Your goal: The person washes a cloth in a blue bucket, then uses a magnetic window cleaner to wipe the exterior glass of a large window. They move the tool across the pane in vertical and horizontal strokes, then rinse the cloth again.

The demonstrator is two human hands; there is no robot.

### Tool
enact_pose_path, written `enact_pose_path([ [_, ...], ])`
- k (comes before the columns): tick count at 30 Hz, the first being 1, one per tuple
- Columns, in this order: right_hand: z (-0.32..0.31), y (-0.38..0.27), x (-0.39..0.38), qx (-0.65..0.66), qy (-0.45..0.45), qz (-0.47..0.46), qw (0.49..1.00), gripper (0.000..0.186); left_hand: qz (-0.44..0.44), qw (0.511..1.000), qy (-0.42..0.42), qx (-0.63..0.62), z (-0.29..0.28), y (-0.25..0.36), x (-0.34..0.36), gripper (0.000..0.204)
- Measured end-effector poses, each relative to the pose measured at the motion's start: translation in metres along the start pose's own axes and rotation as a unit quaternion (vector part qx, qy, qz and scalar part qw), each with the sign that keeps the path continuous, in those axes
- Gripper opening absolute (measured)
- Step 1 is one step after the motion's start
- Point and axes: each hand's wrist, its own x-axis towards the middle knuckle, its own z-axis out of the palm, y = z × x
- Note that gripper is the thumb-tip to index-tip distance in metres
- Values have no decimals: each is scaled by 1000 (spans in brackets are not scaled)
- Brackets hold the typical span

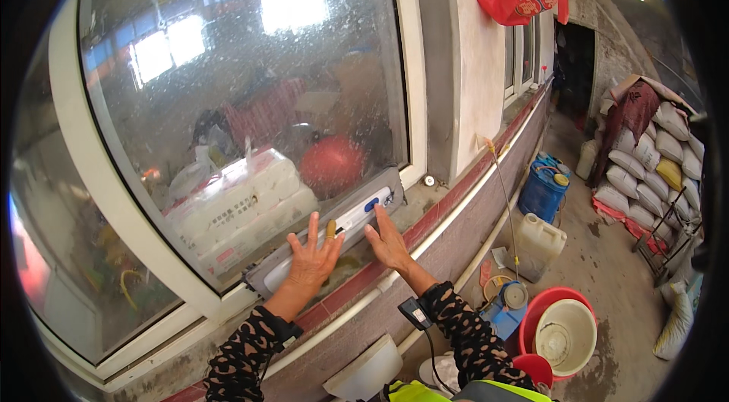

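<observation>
- The long grey-and-white device [354, 218] lies at a slant against the foot of the window [250, 106] and serves as landmark here.
- The left hand [310, 264] is spread wide over the device's left half, palm down, fingers straight and apart; it grips nothing, and a yellowish band [330, 229] wraps one finger.
- The right hand [390, 244] is at the device's right half, partly open with fingers extended, and has hold of nothing; its fingertips are at the blue part [372, 204], though whether they press it I cannot tell.
- Behind the device, through the glass, show white wrapped packs [247, 197] and a red rounded thing [332, 165].
- Below the device, on the person's side, run a red tiled edge [345, 293] and a white pipe [456, 214].
- Well to the right of the device, on the floor, stand a blue jug [543, 188], a cream bucket [568, 337] inside a red basin [533, 316], and, farther off, stacked white sacks [627, 163].
</observation>
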Motion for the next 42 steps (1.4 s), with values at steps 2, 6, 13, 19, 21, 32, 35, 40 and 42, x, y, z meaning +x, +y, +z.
enact_pose_path([
  [2, -9, 12, 13, 25, 6, 11, 1000, 72, 3, 1000, -7, -10, 7, 4, 20, 39],
  [6, -29, 28, 36, 46, 24, 23, 998, 74, 24, 999, -37, 14, 17, 6, 62, 90],
  [13, -74, 20, 81, 33, 82, -30, 996, 68, 61, 997, -3, 55, 14, -22, 139, 91],
  [19, -62, 2, 35, 5, 116, -143, 983, 46, 71, 995, -3, 66, -10, -67, 214, 91],
  [21, -43, 2, 7, -35, 99, -177, 979, 40, 86, 993, -11, 75, -21, -84, 231, 94],
  [32, 2, 5, -26, -40, 24, -235, 971, 37, 48, 975, -121, 180, -115, -155, 310, 109],
  [35, 5, 1, -12, -55, 23, -222, 973, 43, 40, 974, -117, 191, -135, -169, 323, 109],
  [40, 10, -2, -10, -90, 13, -193, 977, 59, 1, 967, -85, 239, -170, -207, 364, 108],
  [42, 10, -1, -11, -100, 20, -195, 975, 62, -9, 969, -68, 239, -185, -221, 378, 105],
])
